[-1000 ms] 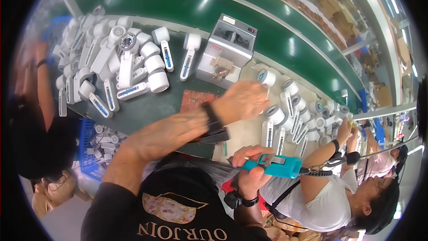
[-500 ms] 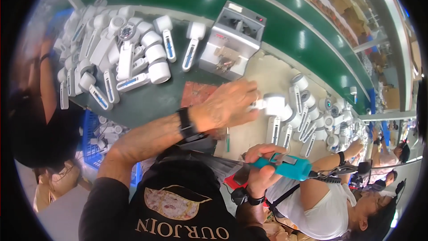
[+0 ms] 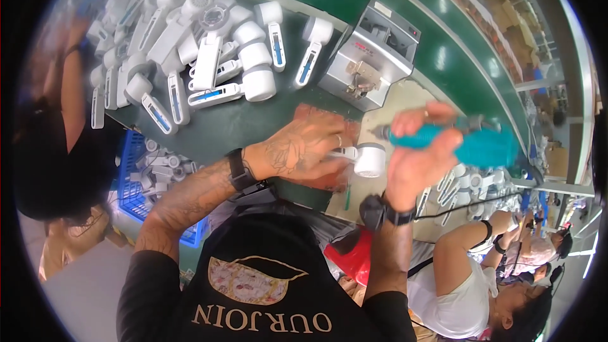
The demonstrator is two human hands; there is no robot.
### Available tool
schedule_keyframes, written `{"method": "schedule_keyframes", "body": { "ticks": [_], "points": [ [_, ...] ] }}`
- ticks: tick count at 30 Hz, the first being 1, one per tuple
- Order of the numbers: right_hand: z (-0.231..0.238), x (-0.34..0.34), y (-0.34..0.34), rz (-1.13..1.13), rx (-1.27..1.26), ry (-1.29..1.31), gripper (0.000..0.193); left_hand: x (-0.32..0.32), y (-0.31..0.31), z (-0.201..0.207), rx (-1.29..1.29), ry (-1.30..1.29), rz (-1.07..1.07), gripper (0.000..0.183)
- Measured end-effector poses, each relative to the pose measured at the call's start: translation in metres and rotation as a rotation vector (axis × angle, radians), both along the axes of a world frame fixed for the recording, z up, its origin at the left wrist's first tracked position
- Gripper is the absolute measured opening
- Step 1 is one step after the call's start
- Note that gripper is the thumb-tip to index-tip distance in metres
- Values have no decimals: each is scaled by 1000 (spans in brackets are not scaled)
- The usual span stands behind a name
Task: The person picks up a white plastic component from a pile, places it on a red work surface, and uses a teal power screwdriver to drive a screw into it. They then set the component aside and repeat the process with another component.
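My left hand (image 3: 307,149) is closed around the handle of a white handheld fan (image 3: 369,159), holding it over the red mat (image 3: 310,116). The fan's round head points right, and the fingers hide most of its handle. In my right hand (image 3: 421,152) is a teal electric screwdriver (image 3: 478,145), blurred by motion and held roughly level. Its tip points left, above and to the right of the fan head, apart from it. Past the mat stands a grey screw feeder (image 3: 367,57).
Many white fans (image 3: 209,57) are heaped on the bench at left, and more (image 3: 453,187) lie at right. A blue basket (image 3: 132,199) of white parts sits below the bench edge. One co-worker's arm (image 3: 71,88) shows at far left, another co-worker (image 3: 453,278) at right.
My right hand has lifted the screwdriver from near my body to above the bench, its tip now beside the fan. My left hand has drawn the fan left to the red mat.
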State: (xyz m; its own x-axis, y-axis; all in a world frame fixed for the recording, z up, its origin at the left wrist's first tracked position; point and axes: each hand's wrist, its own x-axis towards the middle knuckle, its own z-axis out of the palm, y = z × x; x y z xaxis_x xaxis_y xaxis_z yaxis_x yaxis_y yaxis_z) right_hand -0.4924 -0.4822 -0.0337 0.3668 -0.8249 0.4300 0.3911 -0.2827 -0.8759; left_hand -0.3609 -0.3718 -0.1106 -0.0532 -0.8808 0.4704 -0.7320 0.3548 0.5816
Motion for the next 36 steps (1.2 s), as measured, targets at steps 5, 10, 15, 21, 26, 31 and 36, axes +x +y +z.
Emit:
{"method": "schedule_keyframes", "body": {
  "ticks": [5,10,15,21,26,31,36],
  "points": [
    [-2,48,-32,-12,-84,82,49,9,-12,-7,59,-71,84,36],
    [-17,71,-45,-46,-129,162,32,8,-6,-7,88,-58,40,37],
    [-28,68,-46,-44,-155,194,31,1,-4,-14,12,5,80,38],
    [-14,32,-10,-8,5,300,36,1,-2,-21,43,38,142,38],
    [-20,-7,-4,15,10,227,46,0,-4,-18,76,56,113,38],
    [-33,-6,-6,-7,7,202,49,0,-3,-20,85,37,135,38],
    [-37,-4,-4,-26,-26,200,47,0,-4,-19,79,34,129,38]
  ]
}}
